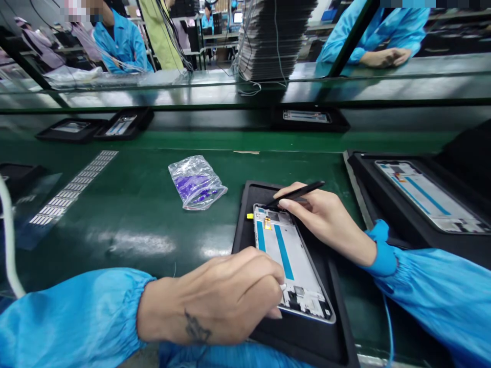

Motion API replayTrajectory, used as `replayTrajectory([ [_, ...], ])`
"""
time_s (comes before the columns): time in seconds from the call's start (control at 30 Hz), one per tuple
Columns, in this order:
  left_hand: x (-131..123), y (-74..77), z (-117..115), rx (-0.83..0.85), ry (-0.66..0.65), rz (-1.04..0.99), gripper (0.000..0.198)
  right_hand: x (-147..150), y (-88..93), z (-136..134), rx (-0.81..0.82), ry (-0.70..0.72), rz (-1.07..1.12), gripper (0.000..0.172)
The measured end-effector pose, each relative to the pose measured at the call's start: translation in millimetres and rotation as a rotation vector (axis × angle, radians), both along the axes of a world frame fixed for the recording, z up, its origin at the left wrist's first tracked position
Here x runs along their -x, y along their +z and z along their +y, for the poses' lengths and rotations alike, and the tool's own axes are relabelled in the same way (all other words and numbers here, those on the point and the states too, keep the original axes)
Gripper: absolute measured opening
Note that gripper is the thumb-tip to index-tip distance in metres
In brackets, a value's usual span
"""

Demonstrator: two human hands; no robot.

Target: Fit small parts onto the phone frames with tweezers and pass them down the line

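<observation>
A phone frame [307,266], silver with blue strips and a small orange flex cable [267,223], lies in a black foam tray [249,191]. Between the fingers and thumb of my right hand [326,217] is a pair of slim black tweezers [301,191]; the tip meets the frame's far end. A small yellow tab [250,216] sticks out at the frame's upper left edge. My left hand [230,296] is closed in a pinch by the near left side of the frame. A bit of white shows at its fingertips, too small to name.
A clear bag with purple pieces [197,184] lies left of the tray. Further left is a strip of metallic labels [74,186]. Another tray [418,214] with a phone frame stands right; several more line the back ledge. Behind the ledge are a tall black stack [274,38] and co-workers.
</observation>
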State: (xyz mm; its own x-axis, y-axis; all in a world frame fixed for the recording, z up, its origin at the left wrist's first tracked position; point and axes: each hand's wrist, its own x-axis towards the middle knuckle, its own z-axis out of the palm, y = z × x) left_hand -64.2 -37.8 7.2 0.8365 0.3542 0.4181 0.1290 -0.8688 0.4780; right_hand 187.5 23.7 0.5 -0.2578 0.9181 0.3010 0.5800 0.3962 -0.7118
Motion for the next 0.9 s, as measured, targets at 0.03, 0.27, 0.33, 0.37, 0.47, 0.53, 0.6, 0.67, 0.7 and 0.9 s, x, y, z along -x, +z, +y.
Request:
replayTrajectory([
  [0.03, 0, 1.3, 0, -0.007, 0.003, -0.001, 0.016, 0, 0.1, 0, -0.008, 0.003, -0.012, 0.023],
  [0.27, -3, 11.6, 1, -0.068, 0.018, 0.005, 0.022, 3, 2.0, -4, -0.084, 0.023, -0.084, 0.019],
  [0.33, -3, 11.8, 1, -0.068, 0.012, 0.004, 0.022, 3, 2.4, -6, -0.115, 0.037, -0.109, 0.018],
  [0.37, -3, 11.1, 1, -0.065, 0.007, 0.003, 0.021, 3, 2.3, -6, -0.133, 0.046, -0.120, 0.018],
  [0.47, -1, 7.3, 0, -0.055, -0.001, 0.003, 0.019, 0, 0.6, -7, -0.181, 0.071, -0.143, 0.018],
  [0.53, -1, 5.1, 0, -0.059, 0.002, -0.011, 0.018, -2, -1.1, -6, -0.190, 0.063, -0.139, 0.019],
  [0.6, -1, 4.4, 0, -0.069, 0.005, -0.023, 0.019, -4, -2.4, -4, -0.170, 0.040, -0.121, 0.019],
  [0.67, -2, 5.3, 0, -0.078, 0.004, -0.031, 0.021, -5, -2.6, -3, -0.138, 0.026, -0.096, 0.020],
  [0.7, -2, 6.2, 0, -0.081, 0.004, -0.030, 0.021, -5, -2.4, -2, -0.121, 0.024, -0.085, 0.020],
  [0.9, -2, 9.3, 0, -0.085, 0.003, -0.013, 0.023, -5, -3.4, 2, -0.028, -0.011, -0.026, 0.023],
])
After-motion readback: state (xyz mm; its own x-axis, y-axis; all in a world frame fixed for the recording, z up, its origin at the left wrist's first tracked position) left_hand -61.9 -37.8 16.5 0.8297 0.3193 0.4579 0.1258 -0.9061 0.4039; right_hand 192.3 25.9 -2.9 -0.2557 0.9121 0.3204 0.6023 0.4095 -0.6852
